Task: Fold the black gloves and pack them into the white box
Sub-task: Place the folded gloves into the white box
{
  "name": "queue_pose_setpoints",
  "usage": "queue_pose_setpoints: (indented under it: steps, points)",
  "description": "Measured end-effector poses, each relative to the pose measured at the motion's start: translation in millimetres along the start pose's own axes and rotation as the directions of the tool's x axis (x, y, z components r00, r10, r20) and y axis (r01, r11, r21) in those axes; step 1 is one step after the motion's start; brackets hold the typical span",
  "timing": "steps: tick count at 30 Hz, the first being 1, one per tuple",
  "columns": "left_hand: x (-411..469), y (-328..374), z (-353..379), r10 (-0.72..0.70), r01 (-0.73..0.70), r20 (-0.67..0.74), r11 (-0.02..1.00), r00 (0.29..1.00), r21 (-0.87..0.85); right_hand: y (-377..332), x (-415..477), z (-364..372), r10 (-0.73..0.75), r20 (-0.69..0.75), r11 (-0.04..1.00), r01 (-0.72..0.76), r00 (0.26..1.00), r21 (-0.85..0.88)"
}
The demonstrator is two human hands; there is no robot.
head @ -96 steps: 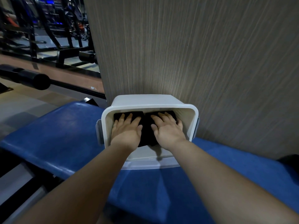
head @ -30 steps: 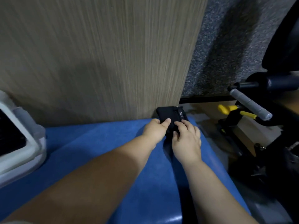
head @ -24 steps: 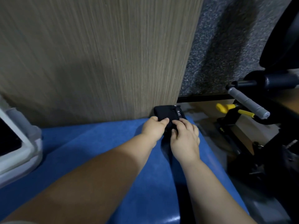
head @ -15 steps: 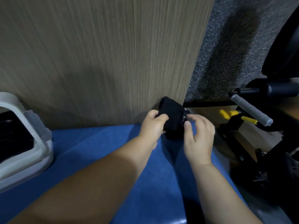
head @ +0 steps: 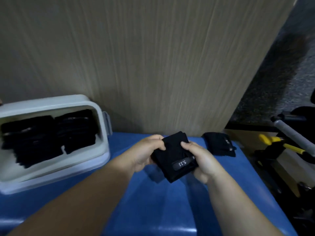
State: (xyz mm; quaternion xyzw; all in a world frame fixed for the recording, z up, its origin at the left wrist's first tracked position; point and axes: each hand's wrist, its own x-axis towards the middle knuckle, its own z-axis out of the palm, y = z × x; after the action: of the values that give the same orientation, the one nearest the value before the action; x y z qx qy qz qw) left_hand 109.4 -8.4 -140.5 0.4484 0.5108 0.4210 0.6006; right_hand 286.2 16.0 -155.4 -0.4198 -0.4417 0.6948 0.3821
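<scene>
Two bare forearms reach out from the bottom of my feed over a blue padded bench point(head: 153, 210), its vinyl smooth and glossy. Above the pad, the left hand point(head: 146, 154) and right hand point(head: 202, 160) hold a folded black glove point(head: 175, 155) between them. Each thumb is curled over the top of the soft, matte fabric and pinches it. A stiff rubbery tab point(head: 182, 163) marked "5.11" crosses the near face of the glove.

Just beyond the right hand, a second glove point(head: 219, 145) lies folded on the far corner of the bench. To the left sits the white box point(head: 102, 147), a smooth plastic tub with rounded corners, tipped so I can see inside. It holds folded gloves point(head: 42, 133) stacked in two dark piles.

Behind all this rises a flat panel point(head: 153, 65) with fine vertical wood grain. To its right is a speckled grey wall point(head: 281, 74), and below that are yellow handles point(head: 279, 143) and a grey cylindrical bar point(head: 293, 135).
</scene>
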Motion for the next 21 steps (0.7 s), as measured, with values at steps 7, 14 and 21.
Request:
queue_pose_setpoints:
  steps: [7, 14, 21]
  points:
    - [-50, -13, -68, -0.036, -0.011, -0.21, 0.976, 0.977, -0.219, 9, 8, 93, 0.018, 0.025, 0.999, -0.017, 1.0, -0.045]
    - [-93, -28, -124, 0.011, -0.265, -0.469, 0.836, 0.883, -0.48, 29, 21, 177, -0.007, 0.003, 1.0, 0.007, 1.0, 0.001]
    - [-126, -22, -167, 0.082, -0.432, -0.631, 0.796, 0.771, -0.423, 40, 41, 246, -0.032, -0.019, 0.999, 0.033, 0.999, 0.027]
